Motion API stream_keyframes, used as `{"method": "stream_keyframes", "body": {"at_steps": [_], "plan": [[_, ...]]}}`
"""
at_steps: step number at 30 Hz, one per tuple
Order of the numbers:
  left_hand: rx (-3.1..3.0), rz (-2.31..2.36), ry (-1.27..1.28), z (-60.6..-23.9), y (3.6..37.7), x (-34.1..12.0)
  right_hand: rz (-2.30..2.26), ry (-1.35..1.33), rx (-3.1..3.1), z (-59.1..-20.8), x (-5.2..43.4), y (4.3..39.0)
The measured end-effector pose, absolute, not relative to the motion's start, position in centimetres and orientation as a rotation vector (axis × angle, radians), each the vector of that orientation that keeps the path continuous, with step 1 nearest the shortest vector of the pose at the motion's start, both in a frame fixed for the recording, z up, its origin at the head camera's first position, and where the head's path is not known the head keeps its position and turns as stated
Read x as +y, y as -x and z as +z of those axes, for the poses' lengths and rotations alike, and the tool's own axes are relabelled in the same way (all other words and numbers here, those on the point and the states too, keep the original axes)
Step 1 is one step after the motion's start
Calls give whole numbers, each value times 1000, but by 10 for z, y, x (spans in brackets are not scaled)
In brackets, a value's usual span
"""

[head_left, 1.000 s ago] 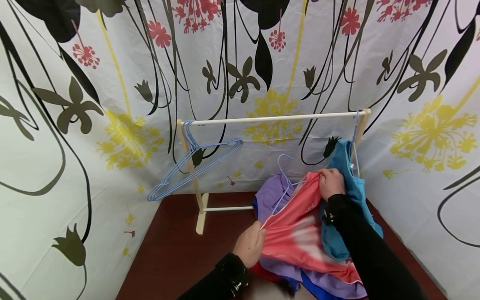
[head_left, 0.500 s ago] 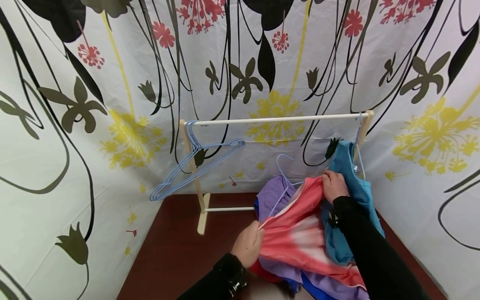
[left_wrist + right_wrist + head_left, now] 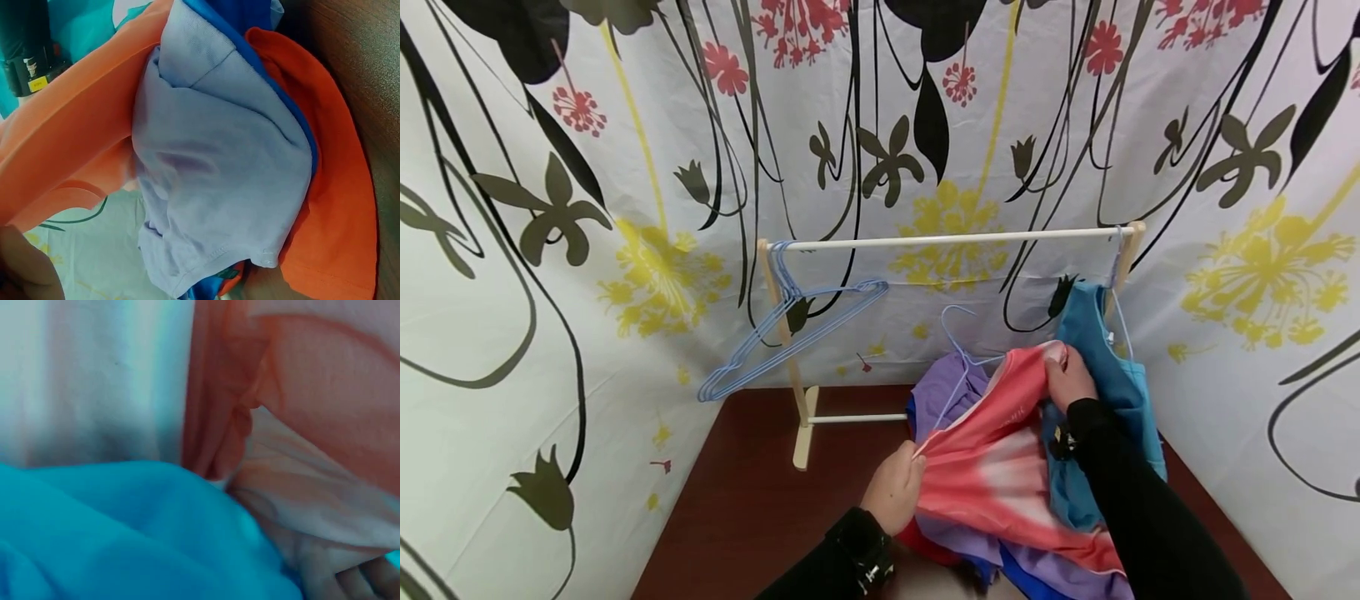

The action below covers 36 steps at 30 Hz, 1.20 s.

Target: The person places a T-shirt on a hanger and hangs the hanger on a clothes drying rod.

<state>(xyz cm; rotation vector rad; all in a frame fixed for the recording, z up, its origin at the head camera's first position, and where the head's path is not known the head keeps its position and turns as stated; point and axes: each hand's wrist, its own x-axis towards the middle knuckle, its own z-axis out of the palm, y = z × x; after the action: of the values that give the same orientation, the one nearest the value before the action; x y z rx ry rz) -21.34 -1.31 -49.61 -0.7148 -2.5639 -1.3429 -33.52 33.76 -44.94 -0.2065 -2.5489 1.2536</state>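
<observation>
A coral-red shirt [image 3: 977, 479] with a white patch is stretched between both hands over a pile of clothes. My left hand [image 3: 893, 490] pinches its edge at the lower left, while my right hand [image 3: 1070, 379] grips the upper right corner, where a pale bit of cloth shows. A light blue hanger [image 3: 956, 343] is partly inside the shirt's opening, its hook standing free above. Fingers [image 3: 353, 584] of the right hand appear at the bottom corner of the right wrist view. In the left wrist view the left hand [image 3: 28, 269] is mostly cut off.
Purple [image 3: 946, 392], blue and red garments [image 3: 331, 187] lie under the shirt on the dark brown table [image 3: 737, 500]. A blue top [image 3: 1120, 392] hangs at the right end of the wooden rack [image 3: 955, 239]. Several blue hangers [image 3: 790, 293] hang at its left end.
The blue hanger has shifted slightly left and up. The shirt's upper right corner has been turned over at the right hand, baring a pale patch. The left hand keeps its hold.
</observation>
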Motion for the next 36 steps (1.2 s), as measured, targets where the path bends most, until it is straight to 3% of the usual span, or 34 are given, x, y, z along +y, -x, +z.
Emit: {"method": "stream_keyframes", "body": {"at_steps": [5, 13, 24, 36], "plan": [[-2575, -1315, 696, -493, 213, -14, 953, 177, -2524, -433, 317, 337], [-2596, -1247, 700, -482, 212, -9, 666, -193, -2780, -413, 288, 336], [-2673, -1432, 881, -444, 202, 1, 832, 18, -2677, -401, 298, 335], [-2580, -1839, 1165, -403, 207, 30, 1161, 41, -2634, -379, 304, 344]]}}
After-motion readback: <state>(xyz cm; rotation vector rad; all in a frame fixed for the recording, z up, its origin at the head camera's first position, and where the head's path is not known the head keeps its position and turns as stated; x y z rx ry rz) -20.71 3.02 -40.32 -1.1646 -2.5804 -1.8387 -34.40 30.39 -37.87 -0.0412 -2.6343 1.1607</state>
